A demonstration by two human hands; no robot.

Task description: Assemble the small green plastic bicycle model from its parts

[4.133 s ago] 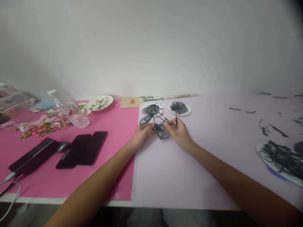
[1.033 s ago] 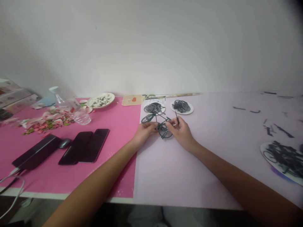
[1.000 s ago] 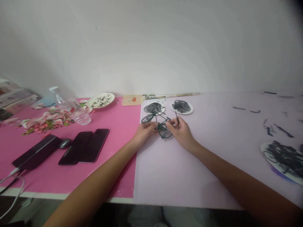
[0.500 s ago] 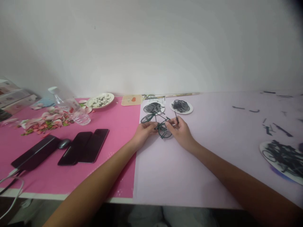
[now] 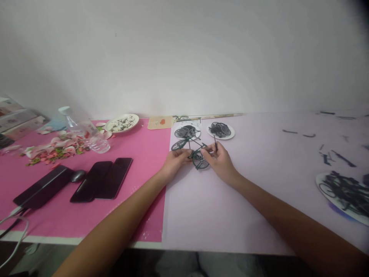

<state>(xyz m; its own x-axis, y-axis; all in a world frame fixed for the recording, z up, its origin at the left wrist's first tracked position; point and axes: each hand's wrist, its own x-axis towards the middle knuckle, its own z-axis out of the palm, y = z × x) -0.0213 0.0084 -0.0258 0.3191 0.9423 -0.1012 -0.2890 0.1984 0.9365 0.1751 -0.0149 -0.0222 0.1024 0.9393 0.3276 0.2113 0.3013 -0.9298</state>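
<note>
A small dark green model bicycle [image 5: 196, 143] is held between my hands over the pale sheet, one wheel toward me and the other pointing to the back left. My left hand [image 5: 176, 162] is closed on it from the left, thumb and fingers pinching near the close wheel [image 5: 201, 159]. On the other side, the thumb and finger of my right hand [image 5: 220, 161] pinch the bicycle near the same wheel. A thin dark stick-like part [image 5: 215, 142] rises from the fingers of my right hand; its kind is unclear.
Behind the bicycle stand a plate of dark wheels [image 5: 176, 136] and a plate of black loops [image 5: 232, 134]. Another plate [image 5: 320, 181] at right bears dark frames, with loose parts [image 5: 343, 157] nearby. Phones [image 5: 113, 179], a plastic bottle [image 5: 79, 125] and artificial flowers [image 5: 62, 148] lie left.
</note>
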